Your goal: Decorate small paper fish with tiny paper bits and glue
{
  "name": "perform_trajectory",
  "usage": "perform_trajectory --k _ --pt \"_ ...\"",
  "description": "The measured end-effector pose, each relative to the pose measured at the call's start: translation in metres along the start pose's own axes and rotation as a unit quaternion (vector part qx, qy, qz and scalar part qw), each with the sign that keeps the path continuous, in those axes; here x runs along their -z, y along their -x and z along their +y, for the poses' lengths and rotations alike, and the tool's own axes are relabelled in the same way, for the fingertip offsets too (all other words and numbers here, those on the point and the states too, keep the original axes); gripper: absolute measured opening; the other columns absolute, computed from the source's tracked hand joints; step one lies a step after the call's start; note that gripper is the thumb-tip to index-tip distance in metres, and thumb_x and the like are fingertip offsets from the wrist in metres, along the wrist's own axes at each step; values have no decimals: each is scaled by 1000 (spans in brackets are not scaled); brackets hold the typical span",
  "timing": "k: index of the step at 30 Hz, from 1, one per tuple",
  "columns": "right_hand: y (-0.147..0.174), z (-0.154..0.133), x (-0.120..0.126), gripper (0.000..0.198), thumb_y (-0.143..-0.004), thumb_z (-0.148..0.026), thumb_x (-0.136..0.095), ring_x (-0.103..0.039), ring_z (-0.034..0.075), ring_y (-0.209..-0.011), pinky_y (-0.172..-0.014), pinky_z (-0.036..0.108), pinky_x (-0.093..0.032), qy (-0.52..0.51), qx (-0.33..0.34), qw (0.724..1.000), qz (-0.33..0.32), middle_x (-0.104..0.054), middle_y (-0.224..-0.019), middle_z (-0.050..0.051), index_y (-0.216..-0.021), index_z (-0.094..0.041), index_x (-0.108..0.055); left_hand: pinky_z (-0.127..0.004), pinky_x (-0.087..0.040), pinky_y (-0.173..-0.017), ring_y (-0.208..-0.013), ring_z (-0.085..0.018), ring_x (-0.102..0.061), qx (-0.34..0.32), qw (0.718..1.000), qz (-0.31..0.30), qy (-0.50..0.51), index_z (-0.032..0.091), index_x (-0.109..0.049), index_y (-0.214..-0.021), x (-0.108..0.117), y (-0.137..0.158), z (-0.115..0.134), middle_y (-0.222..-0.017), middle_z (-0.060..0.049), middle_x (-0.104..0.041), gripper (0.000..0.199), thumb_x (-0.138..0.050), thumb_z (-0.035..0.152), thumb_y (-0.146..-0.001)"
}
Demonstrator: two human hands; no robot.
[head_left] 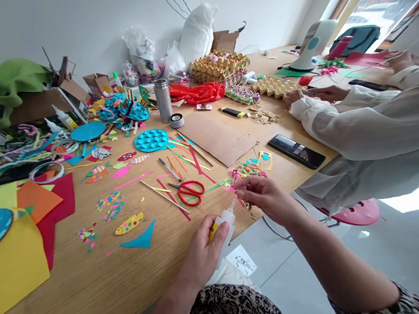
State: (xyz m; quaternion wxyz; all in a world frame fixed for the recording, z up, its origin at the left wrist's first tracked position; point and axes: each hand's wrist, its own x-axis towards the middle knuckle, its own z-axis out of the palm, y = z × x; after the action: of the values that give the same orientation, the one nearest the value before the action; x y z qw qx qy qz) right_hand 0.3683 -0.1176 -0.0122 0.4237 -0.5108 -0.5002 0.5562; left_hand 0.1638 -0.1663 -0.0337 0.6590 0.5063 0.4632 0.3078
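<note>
My left hand (209, 241) is wrapped round a small white glue bottle (226, 222) with a yellow label, its nozzle tilted up to the right. My right hand (262, 195) pinches its fingertips together just above the nozzle; whatever is between them is too small to make out. Behind that hand lies a heap of coloured paper scraps (237, 174). Red-handled scissors (191, 192) rest on the table beyond the bottle. To their left are a yellow paper fish (129, 224) with coloured dots and a blue paper triangle (141, 236).
A cardboard sheet (217, 138), a phone (296, 151) and a steel flask (163, 100) stand or lie farther back. Coloured paper sheets (13, 273) cover the left side. At the right, a co-worker's sleeves (323, 117) reach over the table near egg trays (277, 87).
</note>
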Motion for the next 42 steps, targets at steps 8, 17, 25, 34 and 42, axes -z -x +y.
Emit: perform_trajectory --k 8,17,25,34,42 --pt "2 3 -1 24 -76 -36 -75 -54 6 -61 -59 21 -49 -91 -47 993 -63 -63 -72 0 -89 -16 -74 -22 -38 -64 -71 -14 -50 -23 1000 -4 -4 18 -60 -91 1 -4 -2 -75 1 -54 37 -54 55 -89" --pt "1 0 3 35 -68 -19 -82 -69 11 -72 -72 24 -58 -111 -60 983 -130 -73 -77 1 -102 -20 -74 -21 -40 -52 -58 -11 -52 69 992 -11 103 19 -61 -102 4 -1 6 -71 1 -57 51 -63 64 -78" --pt "-3 0 -1 17 -65 -26 -84 -63 10 -59 -58 23 -55 -47 -12 994 -102 -69 -70 0 -79 -19 -77 -20 -40 -50 -53 -9 -51 77 989 -59 109 18 -55 -89 8 1 6 -69 -1 -61 46 -59 63 -81" --pt "-6 -1 5 19 -64 -26 -85 -61 10 -53 -52 22 -52 -87 -60 981 -163 -69 -61 1 -72 -16 -71 -22 -39 -57 -63 -13 -51 10 998 -63 -2 19 -61 -95 16 4 10 -74 -1 -60 39 -54 56 -88" --pt "-5 1 -1 21 -61 -28 -87 -55 7 -47 -46 19 -46 -156 -87 970 -166 -65 -58 -1 -63 -16 -69 -26 -40 -73 -84 -20 -58 -95 985 -24 -141 21 -63 -105 18 8 14 -92 -4 -66 30 -52 46 -92"
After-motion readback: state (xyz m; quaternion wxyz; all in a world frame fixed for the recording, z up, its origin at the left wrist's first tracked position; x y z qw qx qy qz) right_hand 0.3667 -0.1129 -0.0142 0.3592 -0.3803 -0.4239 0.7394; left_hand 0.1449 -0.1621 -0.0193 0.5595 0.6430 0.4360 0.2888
